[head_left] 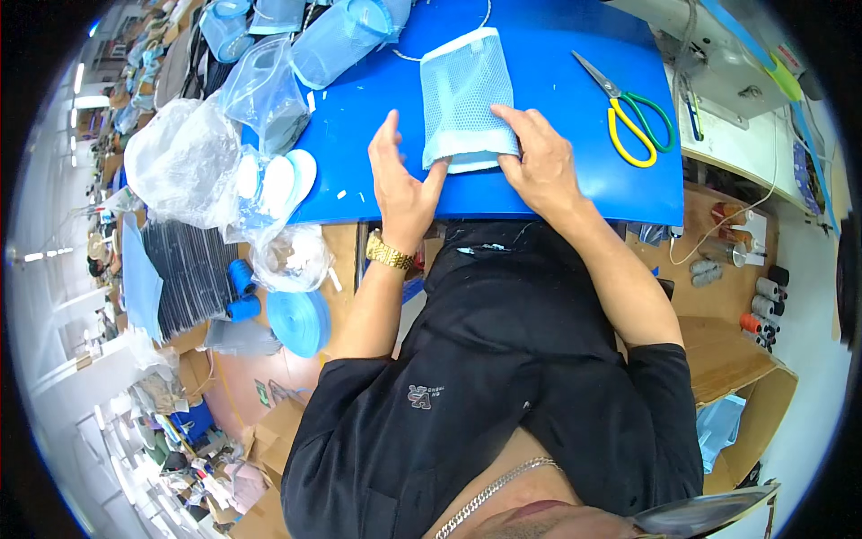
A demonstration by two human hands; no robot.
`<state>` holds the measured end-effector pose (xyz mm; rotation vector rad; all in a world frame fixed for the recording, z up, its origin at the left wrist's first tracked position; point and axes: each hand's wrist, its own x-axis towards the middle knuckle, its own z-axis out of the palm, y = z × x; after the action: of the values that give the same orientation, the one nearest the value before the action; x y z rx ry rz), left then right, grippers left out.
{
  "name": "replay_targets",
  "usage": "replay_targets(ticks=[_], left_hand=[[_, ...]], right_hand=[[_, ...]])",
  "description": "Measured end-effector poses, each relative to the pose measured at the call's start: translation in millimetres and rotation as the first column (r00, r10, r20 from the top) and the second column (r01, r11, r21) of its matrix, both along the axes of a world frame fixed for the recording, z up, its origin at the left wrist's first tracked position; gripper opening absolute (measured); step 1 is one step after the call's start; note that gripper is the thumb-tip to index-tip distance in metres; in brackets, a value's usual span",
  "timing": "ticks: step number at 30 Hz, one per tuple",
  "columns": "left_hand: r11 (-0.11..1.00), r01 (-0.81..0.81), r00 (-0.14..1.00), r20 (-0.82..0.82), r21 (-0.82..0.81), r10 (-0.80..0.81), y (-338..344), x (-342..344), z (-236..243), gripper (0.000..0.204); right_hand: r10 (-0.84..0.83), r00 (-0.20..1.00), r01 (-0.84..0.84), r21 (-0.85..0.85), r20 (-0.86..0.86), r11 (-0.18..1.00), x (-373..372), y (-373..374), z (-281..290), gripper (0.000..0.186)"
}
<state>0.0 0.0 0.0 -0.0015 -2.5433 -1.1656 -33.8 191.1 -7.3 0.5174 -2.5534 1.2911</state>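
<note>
A light blue mesh pouch [469, 94] lies on the blue tabletop, its plain hemmed edge toward me and slightly gaping. My right hand [543, 166] grips the pouch's near right corner, thumb below and index finger on top of the mesh. At the near left corner, my left hand [406, 189] has its fingers stretched out and apart. The tip of its thumb touches the pouch's edge and is partly hidden there. Scissors [633, 121] with one yellow and one green handle lie to the right, their blades pointing away to the left.
Cylindrical blue mesh pieces [346, 36] and clear plastic bags [184, 162] crowd the table's left side, beside white discs [289, 180]. A sewing machine [741, 76] stands at the right. Below left are a blue ribbon roll [298, 323] and dark stacked sheets [189, 274]; thread spools [768, 296] sit at the right.
</note>
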Motion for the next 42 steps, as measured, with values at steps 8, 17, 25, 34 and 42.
replay_targets(ticks=[8, 17, 25, 34, 42], left_hand=[[0.796, 0.354, 0.792, -0.296, -0.491, -0.535, 13, -40, 5, 0.043], [0.824, 0.567, 0.822, 0.084, -0.02, -0.564, 21, -65, -24, 0.016], [0.853, 0.515, 0.838, 0.162, 0.083, -0.521, 32, -67, -28, 0.023], [0.895, 0.444, 0.891, 0.087, 0.045, -0.446, 35, -63, -37, 0.022], [0.971, -0.127, 0.982, -0.111, 0.202, 0.151, -65, -2, -2, 0.013]], right_hand=[[0.048, 0.972, -0.016, 0.138, -0.231, 0.99, -13, 32, 11, 0.052], [0.096, 0.985, -0.102, 0.041, 0.142, 0.994, 3, 74, 0, 0.027], [0.008, 0.952, -0.036, 0.086, 0.306, 0.996, -5, 76, 8, 0.021], [0.107, 0.955, -0.15, 0.137, 0.277, 0.979, -11, 52, 2, 0.021], [-0.002, 0.983, -0.028, 0.163, 0.183, 0.986, -21, 50, -7, 0.022]])
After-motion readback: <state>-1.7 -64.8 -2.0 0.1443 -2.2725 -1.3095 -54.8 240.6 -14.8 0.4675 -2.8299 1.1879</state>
